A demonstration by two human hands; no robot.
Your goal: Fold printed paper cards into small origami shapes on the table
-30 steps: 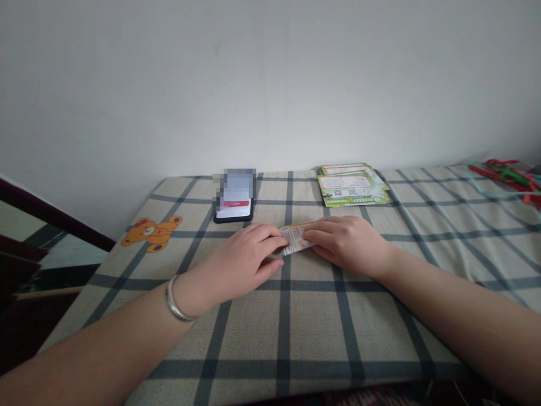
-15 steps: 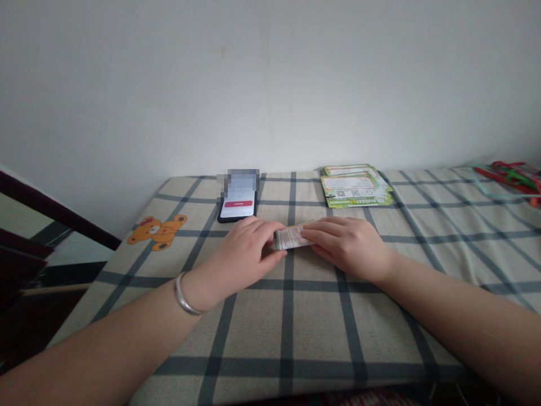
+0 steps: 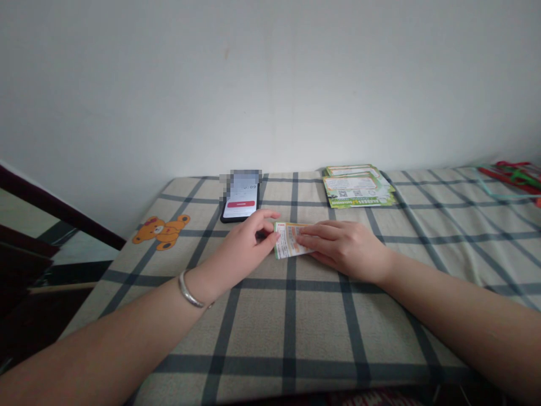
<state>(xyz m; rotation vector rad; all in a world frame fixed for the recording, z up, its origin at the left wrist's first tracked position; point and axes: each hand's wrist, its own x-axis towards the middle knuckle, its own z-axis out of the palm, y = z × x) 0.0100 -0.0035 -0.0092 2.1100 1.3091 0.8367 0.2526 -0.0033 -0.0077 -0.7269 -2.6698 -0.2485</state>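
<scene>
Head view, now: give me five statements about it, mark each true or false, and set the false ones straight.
1. The right hand has its fingers over the printed card. True.
2. The silver bracelet is on the right wrist. False: it is on the left wrist.
3. The phone lies to the left of the pile of green-edged sheets. True.
4. The bear figure is blue. False: it is orange-brown.
5. The tablecloth is one plain colour. False: dark stripes cross on a pale ground.
</scene>
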